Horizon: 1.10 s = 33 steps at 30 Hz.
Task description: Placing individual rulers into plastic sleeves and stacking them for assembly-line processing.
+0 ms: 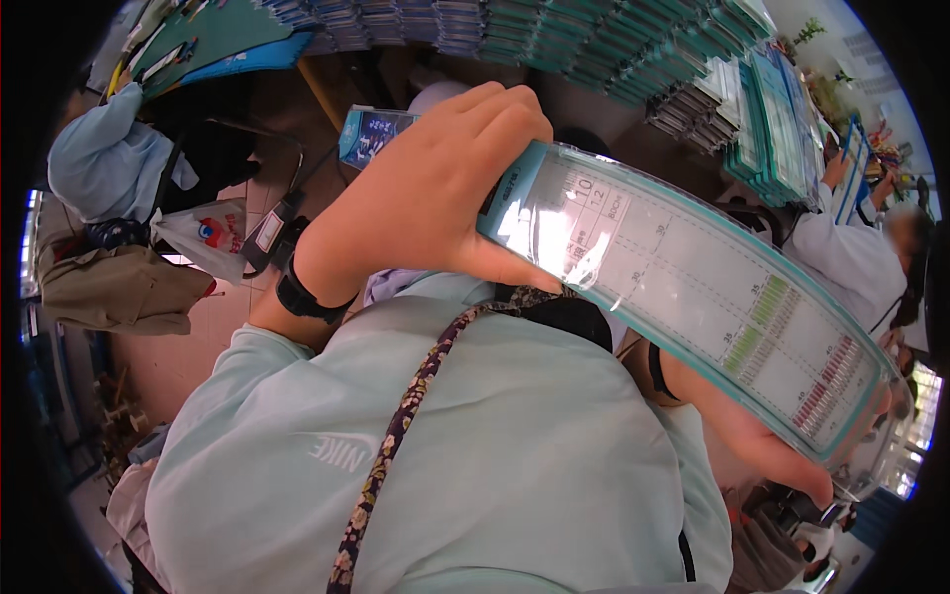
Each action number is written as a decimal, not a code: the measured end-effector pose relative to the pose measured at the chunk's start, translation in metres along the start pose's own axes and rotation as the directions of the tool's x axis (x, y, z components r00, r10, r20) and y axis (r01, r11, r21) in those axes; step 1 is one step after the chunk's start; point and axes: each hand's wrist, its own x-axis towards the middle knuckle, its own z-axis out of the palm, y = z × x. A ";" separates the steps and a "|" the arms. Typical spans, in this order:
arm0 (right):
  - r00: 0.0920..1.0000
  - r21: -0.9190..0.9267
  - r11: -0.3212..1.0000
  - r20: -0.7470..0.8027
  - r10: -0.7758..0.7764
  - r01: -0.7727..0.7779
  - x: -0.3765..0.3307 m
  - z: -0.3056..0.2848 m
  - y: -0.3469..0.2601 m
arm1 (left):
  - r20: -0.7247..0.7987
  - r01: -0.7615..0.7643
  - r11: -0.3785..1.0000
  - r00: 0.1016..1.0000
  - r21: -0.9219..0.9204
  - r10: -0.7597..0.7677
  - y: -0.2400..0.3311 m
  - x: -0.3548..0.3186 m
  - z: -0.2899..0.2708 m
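A long, flat clear plastic case [683,287] with a teal border stretches from the middle of the head view to the right. Behind its clear front lies a white printed card with dashed lines and green and red bar marks. My left hand [445,178] grips the teal left end, thumb along the lower edge and fingers over the top. At the far right end, my right hand [772,450] holds the case from below, most of its fingers hidden behind it. A small blue-ended box [376,137] shows beyond my left hand; whether that hand touches it I cannot tell.
Stacks of clear, teal-edged packages [614,45] fill the far side, with more piled at the right [767,129]. Seated people [851,247] are at right and left. A white plastic bag [203,238] hangs at left near a green-topped table [213,45].
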 end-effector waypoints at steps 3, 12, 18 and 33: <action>1.000 -0.035 0.999 -0.007 -0.020 0.019 0.000 0.007 0.003 | -0.020 -0.001 1.000 1.000 -0.021 0.000 0.001 -0.002 0.003; 0.991 -0.469 0.883 -0.096 -0.094 0.038 0.020 0.019 0.025 | 0.009 0.044 0.998 0.999 -0.035 -0.043 -0.001 -0.001 0.000; 0.964 -0.758 0.652 -0.189 -0.187 -0.022 0.053 0.037 0.039 | 0.167 0.132 0.978 0.980 -0.160 -0.105 -0.014 -0.003 0.000; 0.580 0.307 0.494 0.469 0.666 -0.814 0.068 0.107 0.076 | -0.143 -0.059 0.769 0.989 -0.637 -0.043 -0.031 -0.020 -0.021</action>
